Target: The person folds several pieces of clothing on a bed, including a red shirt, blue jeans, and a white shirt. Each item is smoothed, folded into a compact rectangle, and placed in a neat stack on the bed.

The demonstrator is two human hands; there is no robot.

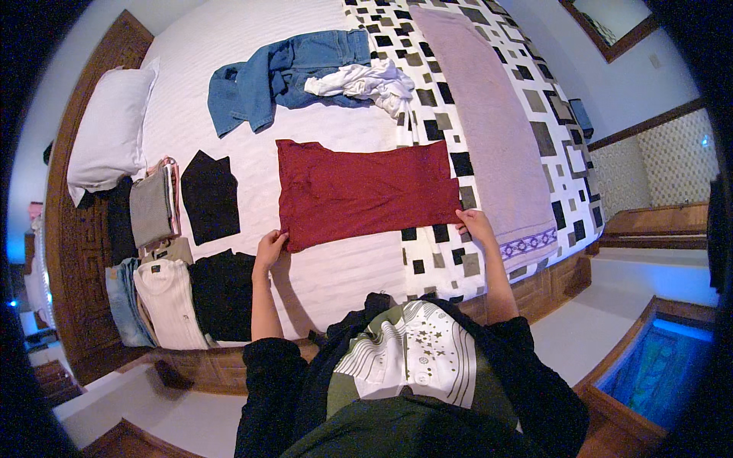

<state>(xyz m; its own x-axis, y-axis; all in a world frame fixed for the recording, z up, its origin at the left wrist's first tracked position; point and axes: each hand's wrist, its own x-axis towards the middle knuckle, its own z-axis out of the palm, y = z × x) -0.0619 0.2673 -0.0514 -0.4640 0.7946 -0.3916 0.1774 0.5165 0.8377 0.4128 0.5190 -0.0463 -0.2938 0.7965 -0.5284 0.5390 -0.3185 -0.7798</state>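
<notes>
Hands (pixel 269 249) (pixel 475 224) pinched the red shirt's (pixel 366 191) near corners; we judged uneven pulling could skew the fold.

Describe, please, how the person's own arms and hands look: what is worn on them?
Both arms wear black sleeves pushed up toward the elbows, so the forearms are bare. The left hand and the right hand are bare too: no gloves, and no ring, watch or bracelet can be seen. The sleeves look loose and plain, without visible markings.
</notes>
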